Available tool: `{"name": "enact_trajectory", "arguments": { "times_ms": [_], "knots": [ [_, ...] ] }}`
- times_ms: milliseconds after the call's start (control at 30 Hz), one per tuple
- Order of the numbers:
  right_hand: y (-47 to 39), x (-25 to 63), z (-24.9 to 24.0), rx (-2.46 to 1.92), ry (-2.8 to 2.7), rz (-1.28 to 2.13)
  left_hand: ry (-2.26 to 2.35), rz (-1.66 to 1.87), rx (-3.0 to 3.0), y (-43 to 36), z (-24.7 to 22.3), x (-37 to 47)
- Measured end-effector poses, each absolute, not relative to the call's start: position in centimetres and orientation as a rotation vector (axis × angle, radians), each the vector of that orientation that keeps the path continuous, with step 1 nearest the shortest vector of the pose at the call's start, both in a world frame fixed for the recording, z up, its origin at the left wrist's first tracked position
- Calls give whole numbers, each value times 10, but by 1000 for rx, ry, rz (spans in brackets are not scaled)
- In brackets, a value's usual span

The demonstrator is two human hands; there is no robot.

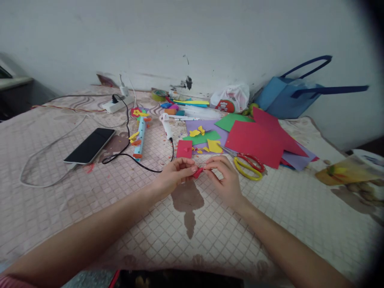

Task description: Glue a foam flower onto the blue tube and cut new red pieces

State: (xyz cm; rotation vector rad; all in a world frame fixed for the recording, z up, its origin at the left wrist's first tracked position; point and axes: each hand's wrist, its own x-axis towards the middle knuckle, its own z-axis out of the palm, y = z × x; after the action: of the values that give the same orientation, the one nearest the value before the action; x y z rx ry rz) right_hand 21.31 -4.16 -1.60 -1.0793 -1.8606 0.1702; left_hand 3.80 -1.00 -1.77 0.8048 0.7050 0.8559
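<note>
Two hands at work in the head view; the left hand (175, 176) pinches a small red paper piece (198, 173) between thumb and fingers, likely to steady it; the right hand (225, 181) nips its other end by the fingertips, seemingly for fine control; so the piece sits between them, over the tablecloth (144, 240); scissors (238, 155) lie near the right hand, handles toward the person, presumably for easy reach; the white glue gun (167, 126) rests beyond, apparently parked clear of the fingers.
</note>
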Motion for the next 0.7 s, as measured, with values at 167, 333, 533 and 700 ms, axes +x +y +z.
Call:
{"name": "enact_trajectory", "arguments": {
  "times_ms": [167,333,533,700],
  "knots": [
    [-43,213,-16,-1064,-1876,140,674,796,683,-9,-16,36],
    [-44,212,-17,-1043,-1879,169,635,774,721,-8,-18,36],
    [-46,210,-17,-1043,-1863,184,651,739,772,-8,-18,34],
    [-47,211,-17,-1024,-1878,141,621,728,783,-7,-22,33]
  ]
}}
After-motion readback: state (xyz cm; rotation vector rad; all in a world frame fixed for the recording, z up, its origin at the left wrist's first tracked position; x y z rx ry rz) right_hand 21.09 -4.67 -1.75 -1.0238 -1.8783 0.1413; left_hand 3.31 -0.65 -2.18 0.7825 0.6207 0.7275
